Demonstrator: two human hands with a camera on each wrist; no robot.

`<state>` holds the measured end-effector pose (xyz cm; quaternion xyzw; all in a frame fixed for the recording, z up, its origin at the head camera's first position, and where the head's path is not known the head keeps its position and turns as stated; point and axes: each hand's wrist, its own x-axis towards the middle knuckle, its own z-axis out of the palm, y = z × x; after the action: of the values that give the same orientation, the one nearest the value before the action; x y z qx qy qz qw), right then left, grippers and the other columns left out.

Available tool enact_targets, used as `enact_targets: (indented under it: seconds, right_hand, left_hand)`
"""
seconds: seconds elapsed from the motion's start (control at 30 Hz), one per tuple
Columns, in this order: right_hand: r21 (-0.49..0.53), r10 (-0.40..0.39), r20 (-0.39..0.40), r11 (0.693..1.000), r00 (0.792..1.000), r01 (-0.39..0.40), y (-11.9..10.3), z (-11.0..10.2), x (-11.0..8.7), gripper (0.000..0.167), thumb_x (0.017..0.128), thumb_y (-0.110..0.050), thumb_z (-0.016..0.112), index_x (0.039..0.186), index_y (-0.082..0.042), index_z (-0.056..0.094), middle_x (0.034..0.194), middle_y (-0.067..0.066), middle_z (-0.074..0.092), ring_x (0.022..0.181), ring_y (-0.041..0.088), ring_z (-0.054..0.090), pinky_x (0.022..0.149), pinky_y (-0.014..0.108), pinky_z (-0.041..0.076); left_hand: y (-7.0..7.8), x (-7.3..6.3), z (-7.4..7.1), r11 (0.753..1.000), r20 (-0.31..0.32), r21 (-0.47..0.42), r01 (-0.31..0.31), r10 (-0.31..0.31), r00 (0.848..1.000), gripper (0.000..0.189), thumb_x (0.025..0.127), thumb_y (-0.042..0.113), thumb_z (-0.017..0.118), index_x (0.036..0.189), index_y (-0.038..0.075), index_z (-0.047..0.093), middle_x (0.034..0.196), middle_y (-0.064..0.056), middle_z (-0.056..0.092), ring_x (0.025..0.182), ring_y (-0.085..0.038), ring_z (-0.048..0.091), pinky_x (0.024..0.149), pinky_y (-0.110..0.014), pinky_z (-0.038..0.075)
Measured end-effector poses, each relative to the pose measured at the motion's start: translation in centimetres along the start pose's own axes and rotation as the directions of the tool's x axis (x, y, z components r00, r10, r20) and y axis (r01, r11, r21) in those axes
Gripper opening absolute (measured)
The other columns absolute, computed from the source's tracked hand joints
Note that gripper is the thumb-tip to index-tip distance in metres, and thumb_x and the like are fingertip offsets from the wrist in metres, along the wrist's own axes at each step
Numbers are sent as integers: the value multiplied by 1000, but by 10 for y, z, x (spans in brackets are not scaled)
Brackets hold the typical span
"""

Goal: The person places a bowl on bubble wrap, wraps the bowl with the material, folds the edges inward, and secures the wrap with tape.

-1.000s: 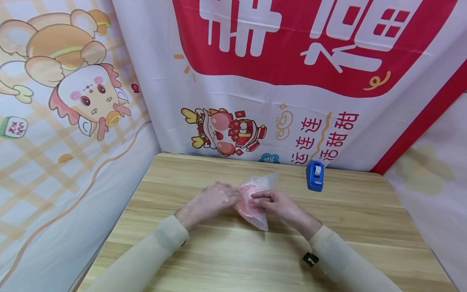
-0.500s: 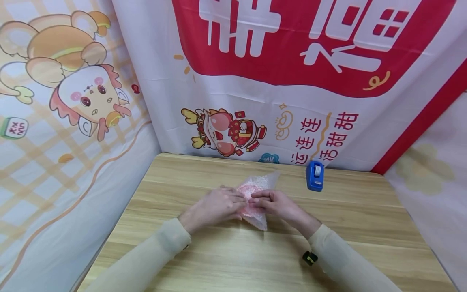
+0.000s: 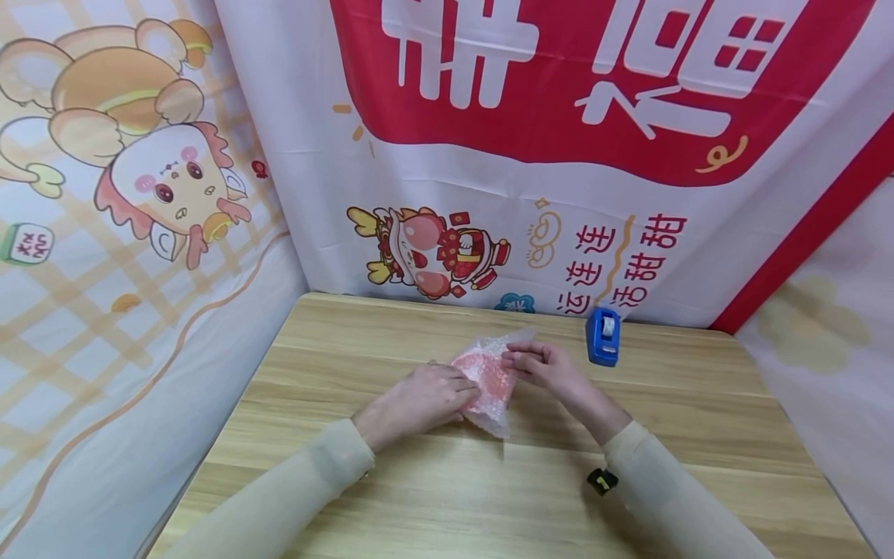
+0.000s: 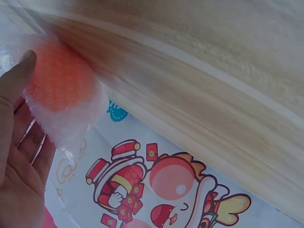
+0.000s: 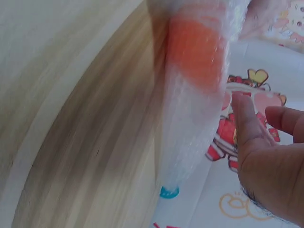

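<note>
A packet of clear bubble wrap (image 3: 492, 380) around a reddish-orange thing lies on the wooden table; what is inside is blurred by the wrap. My left hand (image 3: 427, 397) holds its left end, fingers over the top and thumb toward the near side. In the left wrist view, the left thumb (image 4: 23, 71) overlaps the bubble wrap (image 4: 64, 90), with the fingers at the other side. My right hand (image 3: 548, 373) is at the packet's far right edge. In the right wrist view, its fingers (image 5: 247, 118) stand apart from the bubble wrap (image 5: 194, 118).
A blue tape dispenser (image 3: 604, 337) stands near the table's back edge on the right. Printed cloth (image 3: 419, 178) hangs behind the wooden table (image 3: 447, 497), and more cloth stands along the left and right sides.
The left hand has moved right, onto the packet's left end. My right hand has left the packet's middle and shifted up and right, uncovering more of the reddish part.
</note>
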<state>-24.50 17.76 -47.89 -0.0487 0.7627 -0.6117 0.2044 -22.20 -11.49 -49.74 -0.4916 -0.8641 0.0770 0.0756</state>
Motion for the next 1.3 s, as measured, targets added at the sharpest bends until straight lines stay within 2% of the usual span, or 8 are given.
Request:
enact_targets:
  seconds: [0.23,0.37,0.5,0.6,0.73,0.97,1.1,1.3]
  right_hand:
    - [-66,29,-129,997,991,-37,8,-16,12,53,125,-22,58,170,4,53,171,28,62,160,40,64,133,51,54]
    - [-115,89,-167,987,982,-109,13,-26,23,59,124,-26,57,174,3,47,177,30,54,164,45,58,136,58,52]
    - [-107,184,-167,973,969,-203,16,-33,34,65,125,-32,55,180,0,39,182,28,49,168,45,53,138,59,49]
    - [-61,245,-165,964,955,-258,18,-36,42,67,126,-35,55,181,-2,37,182,25,51,169,42,54,138,56,49]
    - [-21,294,-157,954,943,-300,19,-39,50,67,126,-35,54,181,-2,36,182,22,52,170,38,53,140,54,48]
    - [102,288,-93,955,953,-278,18,-40,60,69,126,-31,54,182,1,30,188,23,43,177,38,43,145,51,40]
    - [165,269,-73,953,960,-254,19,-39,66,64,126,-24,54,180,5,33,186,26,44,176,39,44,145,49,40]
    - [198,301,-81,939,950,-280,17,-38,76,69,124,-26,60,179,6,33,185,27,45,174,40,47,144,50,42]
  left_hand:
    - [1,1,2,999,-18,45,-20,21,1000,39,113,25,79,152,24,74,146,7,84,136,-13,79,122,-34,63]
    - [2,-1,3,998,-29,51,-26,27,999,38,114,18,77,152,24,74,147,8,83,137,-12,78,123,-34,63]
    - [2,-4,3,997,-46,69,-46,49,998,38,114,15,76,151,23,73,149,8,83,139,-12,77,123,-33,63]
    - [2,-6,3,997,-44,57,-54,57,997,40,114,13,76,152,23,73,152,8,81,141,-13,76,125,-34,61]
    - [3,-7,2,998,-23,19,-58,58,998,41,115,14,75,155,23,72,156,8,79,145,-14,74,129,-36,59]
    - [3,-9,1,998,4,-6,-63,63,998,42,114,21,78,155,25,68,153,9,80,143,-11,73,130,-36,58]
    - [4,-9,1,997,-4,-6,-74,74,997,38,116,19,75,153,24,69,150,10,81,140,-10,74,129,-34,58]
    - [6,-8,2,996,-11,4,-93,93,996,28,116,17,73,143,26,72,138,12,84,130,-7,76,123,-28,60]
